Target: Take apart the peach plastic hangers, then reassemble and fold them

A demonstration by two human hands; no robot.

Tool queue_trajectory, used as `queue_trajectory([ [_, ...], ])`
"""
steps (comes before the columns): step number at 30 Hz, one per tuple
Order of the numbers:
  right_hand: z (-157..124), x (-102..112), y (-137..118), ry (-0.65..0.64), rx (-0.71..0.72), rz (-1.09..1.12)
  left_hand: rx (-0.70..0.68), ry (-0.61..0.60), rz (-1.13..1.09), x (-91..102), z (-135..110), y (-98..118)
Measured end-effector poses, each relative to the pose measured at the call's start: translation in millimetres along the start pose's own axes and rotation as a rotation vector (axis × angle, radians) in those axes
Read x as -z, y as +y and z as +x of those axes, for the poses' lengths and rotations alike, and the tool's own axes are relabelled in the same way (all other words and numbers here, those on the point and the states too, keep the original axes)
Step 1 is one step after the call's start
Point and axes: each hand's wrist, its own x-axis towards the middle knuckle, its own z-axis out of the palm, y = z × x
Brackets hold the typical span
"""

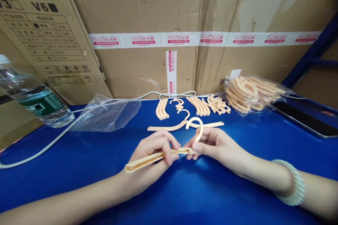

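My left hand (153,156) is closed around a long peach plastic hanger arm (142,161) that points down to the left. My right hand (213,146) pinches a peach hook piece (196,126) whose curved top rises above my fingers. The arm's end and the hook's base meet between my two hands, just above the blue table (105,168). Behind my hands lies an assembled peach hanger (182,123), flat on the table.
Rows of loose peach arms (161,109), more arms (199,106) and small hooks (219,104) lie at the back, beside a clear bag of parts (250,93). An empty plastic bag (105,112), a water bottle (34,95), a white cable (39,149) and a dark tablet (306,116) surround them. Cardboard boxes (163,24) wall the rear.
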Motion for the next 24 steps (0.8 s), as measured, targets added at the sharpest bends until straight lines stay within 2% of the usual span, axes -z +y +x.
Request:
queue_trajectory([
  [7,0,-2,2,0.023,0.034,-0.014,-0.006,-0.035,-0.031,-0.6,2,1],
  [15,2,-8,4,0.065,0.054,-0.004,0.126,-0.065,-0.099,-1.8,2,1],
  [21,1,-10,-1,0.063,0.087,-0.067,0.286,0.057,-0.333,-3.6,8,-4],
  [24,1,-10,0,0.069,0.108,-0.093,0.363,0.069,-0.419,-4.8,9,-5],
])
